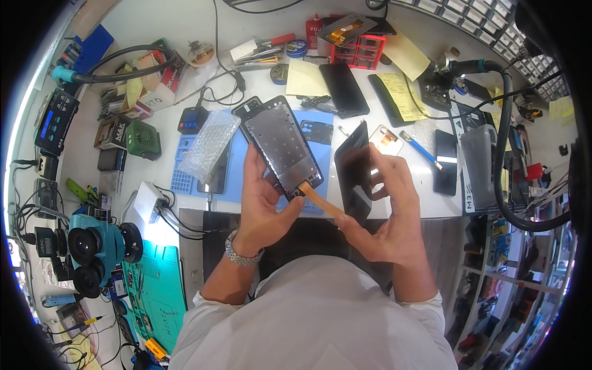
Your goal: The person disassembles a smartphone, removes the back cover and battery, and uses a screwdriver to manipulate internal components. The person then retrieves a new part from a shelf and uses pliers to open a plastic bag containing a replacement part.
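Note:
My left hand (262,206) is closed round the lower end of an opened phone body (280,142), its bare grey metal inside facing up. In my right hand (385,213) is a dark glossy phone screen (353,163), tilted on edge, with the fingers at its right side. An orange flex cable (320,200) spans from the lower end of the phone body to my right thumb. Whether the cable is joined to the screen is hidden. Below the phone body lies a blue work mat (231,179) with a phone under bubble wrap (209,145).
A black phone (343,89) and a blue-handled tool (421,150) lie beyond my hands. Red drawers (357,52) stand at the back. A teal microscope (102,246) and a green mat (154,290) are at left. A thick black hose (507,154) arches at right.

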The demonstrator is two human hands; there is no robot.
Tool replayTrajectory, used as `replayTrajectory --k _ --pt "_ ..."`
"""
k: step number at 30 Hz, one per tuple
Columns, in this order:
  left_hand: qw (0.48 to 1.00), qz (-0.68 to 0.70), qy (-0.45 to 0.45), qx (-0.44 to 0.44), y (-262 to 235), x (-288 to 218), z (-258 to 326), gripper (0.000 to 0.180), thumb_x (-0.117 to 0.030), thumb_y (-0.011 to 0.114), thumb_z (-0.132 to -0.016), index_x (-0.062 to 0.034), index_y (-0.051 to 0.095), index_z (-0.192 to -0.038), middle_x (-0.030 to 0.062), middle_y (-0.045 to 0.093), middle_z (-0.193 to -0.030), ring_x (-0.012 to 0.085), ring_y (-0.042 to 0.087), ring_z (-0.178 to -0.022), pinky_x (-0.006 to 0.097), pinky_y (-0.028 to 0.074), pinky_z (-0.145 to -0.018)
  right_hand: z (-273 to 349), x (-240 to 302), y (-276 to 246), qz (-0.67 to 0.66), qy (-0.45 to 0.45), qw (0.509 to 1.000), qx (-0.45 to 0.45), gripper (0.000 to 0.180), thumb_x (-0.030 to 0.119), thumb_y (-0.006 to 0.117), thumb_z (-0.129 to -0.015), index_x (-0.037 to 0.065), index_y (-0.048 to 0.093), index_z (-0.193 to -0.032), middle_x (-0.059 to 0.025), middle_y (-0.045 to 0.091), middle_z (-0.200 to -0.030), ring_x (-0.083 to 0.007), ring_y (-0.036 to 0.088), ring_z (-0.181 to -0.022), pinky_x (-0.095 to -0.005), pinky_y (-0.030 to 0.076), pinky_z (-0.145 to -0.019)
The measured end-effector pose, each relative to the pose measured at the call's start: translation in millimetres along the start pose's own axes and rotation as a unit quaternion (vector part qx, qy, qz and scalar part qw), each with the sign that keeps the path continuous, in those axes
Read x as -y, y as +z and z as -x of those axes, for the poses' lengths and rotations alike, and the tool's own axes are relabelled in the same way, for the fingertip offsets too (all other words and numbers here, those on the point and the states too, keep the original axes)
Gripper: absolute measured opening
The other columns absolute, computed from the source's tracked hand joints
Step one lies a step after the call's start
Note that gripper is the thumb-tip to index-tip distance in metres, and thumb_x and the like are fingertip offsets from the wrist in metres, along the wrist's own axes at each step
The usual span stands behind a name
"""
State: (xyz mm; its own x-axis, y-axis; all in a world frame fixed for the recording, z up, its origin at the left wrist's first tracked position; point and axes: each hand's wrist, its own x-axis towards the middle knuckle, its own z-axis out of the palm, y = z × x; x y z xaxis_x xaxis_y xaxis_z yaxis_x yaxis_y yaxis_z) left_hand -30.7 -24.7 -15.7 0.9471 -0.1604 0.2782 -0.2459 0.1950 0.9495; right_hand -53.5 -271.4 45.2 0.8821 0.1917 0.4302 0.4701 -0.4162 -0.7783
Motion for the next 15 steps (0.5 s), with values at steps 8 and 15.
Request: replayTrajectory --k 8,15 --pt "0.999 -0.026 -0.013 0.038 3.8 -1.5 3.4 0.114 0.016 0.06 -0.083 -0.0039 -0.002 -0.176 0.0171 0.033 -0.172 0.0307 0.052 -0.149 0.046 0.051 -0.117 -7.3 2.1 -3.3 0.008 -0.015 1.0 -0.023 0.1 0.019 0.091 -0.075 -0.003 0.046 -0.162 -0.0183 0.06 -0.128 -0.0263 0.063 -0.106 -0.0346 0.051 -0.077" --pt "1.0 0.003 -0.023 0.017 8.9 -0.7 5.7 0.112 0.012 0.063 -0.082 -0.0029 0.004 -0.176 0.016 0.035 -0.171 0.0294 0.049 -0.151 0.045 0.047 -0.121 -14.0 7.7 -2.2 0.025 -0.033 0.995 -0.089 0.102 0.017 0.092 -0.072 -0.005 0.046 -0.161 -0.0173 0.061 -0.129 -0.0259 0.063 -0.108 -0.0339 0.051 -0.078"
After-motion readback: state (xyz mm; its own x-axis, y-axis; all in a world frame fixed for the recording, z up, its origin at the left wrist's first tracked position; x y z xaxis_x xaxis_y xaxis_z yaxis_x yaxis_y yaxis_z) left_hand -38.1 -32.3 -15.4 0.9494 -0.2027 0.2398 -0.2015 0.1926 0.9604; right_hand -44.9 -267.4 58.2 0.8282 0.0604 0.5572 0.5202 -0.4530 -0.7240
